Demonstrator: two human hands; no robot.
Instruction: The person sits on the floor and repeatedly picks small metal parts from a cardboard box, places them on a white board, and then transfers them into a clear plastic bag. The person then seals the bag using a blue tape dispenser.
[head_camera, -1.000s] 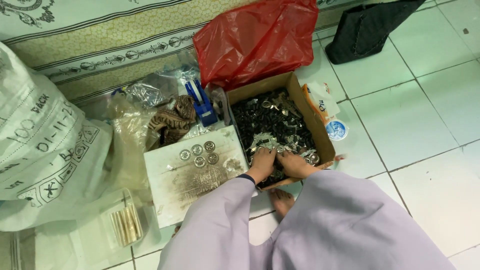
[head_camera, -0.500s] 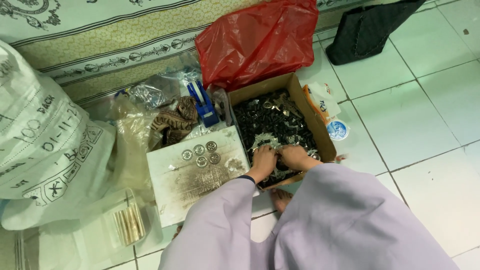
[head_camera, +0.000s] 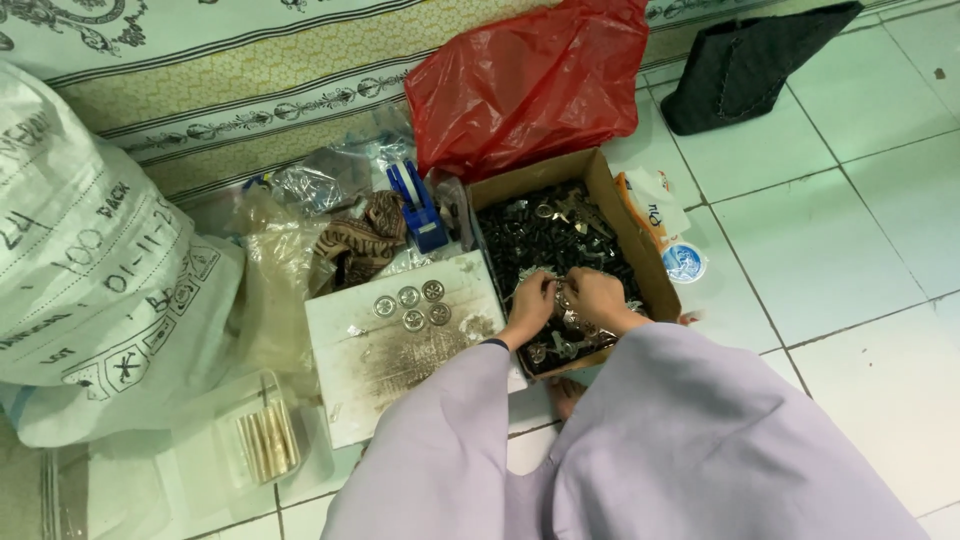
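Both hands have barely shifted since the earlier frames, still low in the cardboard box (head_camera: 640, 262); the left hand (head_camera: 530, 305) has crept slightly nearer the right hand (head_camera: 595, 298), and the view sits a touch closer.

Packages: open brown cardboard box at centre, full of small dark and silvery metal parts (head_camera: 548, 235). Red plastic bag (head_camera: 530, 85) crumpled just behind it, touching the back flap. White woven sack (head_camera: 90, 270) with dark hand-drawn lettering and stamped marks fills the left edge. Clear plastic bags (head_camera: 300, 190) lie between sack and box. Blue tape dispenser (head_camera: 418, 208) stands beside the box's left wall. White board (head_camera: 400, 345), stained, lies left of the box with five round silver discs (head_camera: 410, 305) clustered on it. Small packet with a blue round label (head_camera: 684, 262) lies against the box's right wall. Dark fabric bag (head_camera: 760, 65) at top right, well apart. Clear packet of pale sticks (head_camera: 265, 442) at lower left.

Hands: both reach forward out of wide lilac sleeves (head_camera: 700, 440), palms down, wrists close together over the near end of the box. Fingers curled inward, pinching at silvery pieces; exactly which piece each one grips cannot be told.

Room: white tiled floor (head_camera: 850, 250) lies open to the right of the box; left side crowded up to the sack; patterned cloth (head_camera: 200, 90) borders the back.
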